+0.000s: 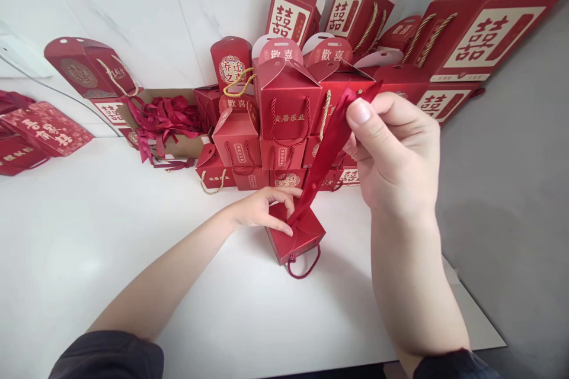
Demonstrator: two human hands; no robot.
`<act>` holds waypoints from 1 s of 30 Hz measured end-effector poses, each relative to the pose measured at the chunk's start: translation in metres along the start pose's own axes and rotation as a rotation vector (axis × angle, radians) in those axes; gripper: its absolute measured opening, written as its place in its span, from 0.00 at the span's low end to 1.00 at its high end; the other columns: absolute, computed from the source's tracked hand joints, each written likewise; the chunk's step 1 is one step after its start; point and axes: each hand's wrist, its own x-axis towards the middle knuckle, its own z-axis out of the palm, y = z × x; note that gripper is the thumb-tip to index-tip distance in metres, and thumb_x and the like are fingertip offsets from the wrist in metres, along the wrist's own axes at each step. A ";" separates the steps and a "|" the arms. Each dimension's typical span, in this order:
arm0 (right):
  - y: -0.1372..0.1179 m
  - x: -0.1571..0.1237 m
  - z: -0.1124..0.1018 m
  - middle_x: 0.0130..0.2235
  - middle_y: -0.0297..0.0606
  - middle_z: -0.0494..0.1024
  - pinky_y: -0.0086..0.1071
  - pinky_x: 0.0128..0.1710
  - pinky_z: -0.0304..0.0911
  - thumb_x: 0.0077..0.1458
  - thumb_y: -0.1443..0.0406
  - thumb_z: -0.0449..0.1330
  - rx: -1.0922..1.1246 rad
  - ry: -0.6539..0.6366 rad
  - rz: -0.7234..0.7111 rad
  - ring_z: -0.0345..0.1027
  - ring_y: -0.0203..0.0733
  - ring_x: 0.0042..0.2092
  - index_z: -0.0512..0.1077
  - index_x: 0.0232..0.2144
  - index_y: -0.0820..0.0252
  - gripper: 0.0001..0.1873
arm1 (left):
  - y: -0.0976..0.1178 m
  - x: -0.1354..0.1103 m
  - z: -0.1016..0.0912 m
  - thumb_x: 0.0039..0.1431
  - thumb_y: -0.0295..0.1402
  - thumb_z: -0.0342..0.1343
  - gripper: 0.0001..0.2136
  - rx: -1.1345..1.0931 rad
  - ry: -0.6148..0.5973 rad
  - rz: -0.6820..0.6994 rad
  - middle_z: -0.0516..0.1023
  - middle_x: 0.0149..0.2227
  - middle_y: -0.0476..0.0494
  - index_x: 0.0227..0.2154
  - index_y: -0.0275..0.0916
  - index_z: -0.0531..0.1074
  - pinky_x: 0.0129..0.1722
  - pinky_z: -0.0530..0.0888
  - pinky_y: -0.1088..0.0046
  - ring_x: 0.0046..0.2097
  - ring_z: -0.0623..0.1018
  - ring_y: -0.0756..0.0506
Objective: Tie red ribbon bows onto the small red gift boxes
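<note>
My right hand (395, 148) is raised above the table, its thumb and forefinger pinching the upper end of a red satin ribbon (320, 169). The ribbon runs taut, slanting down to the top of a small red gift box (306, 234). On that lid rests my left hand (267, 210), thumb and fingers curved around the ribbon's lower end and holding the box against the table. The lid's overlapping flaps look folded closed. A dark red cord handle (306, 269) hangs from the box's near side. My left fingers partly cover where ribbon and lid meet.
Stacked red gift boxes (287, 95) stand behind, against the tiled wall (120, 6). Larger boxes (493, 35) rise at the right. A cardboard carton (182, 145) of loose red ribbons sits back left, near red bags (48, 127). The white table (213, 325) ends nearby in front.
</note>
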 end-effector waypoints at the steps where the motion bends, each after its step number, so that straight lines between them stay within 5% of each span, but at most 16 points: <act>1: 0.000 0.000 0.000 0.25 0.32 0.64 0.31 0.25 0.57 0.54 0.46 0.61 -0.003 0.002 0.001 0.67 0.37 0.31 0.69 0.25 0.55 0.20 | 0.000 0.000 0.000 0.46 0.32 0.70 0.11 -0.007 -0.018 -0.007 0.74 0.57 0.37 0.35 0.41 0.81 0.63 0.62 0.54 0.61 0.70 0.36; 8: -0.003 0.000 -0.004 0.26 0.33 0.66 0.32 0.26 0.59 0.56 0.47 0.61 0.007 0.027 0.000 0.69 0.40 0.32 0.69 0.26 0.54 0.19 | -0.007 0.003 -0.002 0.50 0.35 0.67 0.06 0.022 -0.082 0.055 0.83 0.41 0.40 0.33 0.44 0.83 0.61 0.64 0.55 0.56 0.73 0.39; 18: -0.004 0.002 -0.003 0.18 0.26 0.67 0.25 0.16 0.54 0.58 0.62 0.64 0.160 0.093 -0.107 0.59 0.28 0.17 0.71 0.23 0.58 0.12 | -0.012 0.004 0.005 0.51 0.33 0.67 0.07 -0.054 0.023 0.055 0.84 0.36 0.39 0.34 0.41 0.83 0.56 0.69 0.61 0.49 0.76 0.42; 26: 0.004 0.005 0.005 0.19 0.25 0.71 0.23 0.20 0.65 0.56 0.62 0.65 0.274 0.167 -0.080 0.66 0.29 0.20 0.72 0.25 0.58 0.10 | -0.017 0.006 0.004 0.54 0.36 0.65 0.07 -0.026 0.033 0.026 0.84 0.36 0.40 0.34 0.41 0.83 0.56 0.69 0.64 0.50 0.75 0.43; 28: 0.006 0.008 0.012 0.21 0.26 0.71 0.24 0.23 0.67 0.58 0.60 0.63 0.228 0.133 -0.110 0.68 0.29 0.22 0.72 0.27 0.58 0.10 | -0.017 0.006 0.005 0.53 0.36 0.66 0.07 -0.023 0.028 0.017 0.84 0.36 0.40 0.33 0.41 0.83 0.56 0.69 0.64 0.50 0.76 0.43; 30: 0.005 0.011 0.019 0.26 0.29 0.74 0.26 0.28 0.69 0.61 0.57 0.59 0.142 -0.033 -0.159 0.71 0.31 0.27 0.73 0.32 0.57 0.11 | -0.016 0.005 0.007 0.51 0.36 0.67 0.08 -0.040 0.042 -0.001 0.84 0.37 0.40 0.33 0.40 0.83 0.54 0.71 0.65 0.48 0.78 0.43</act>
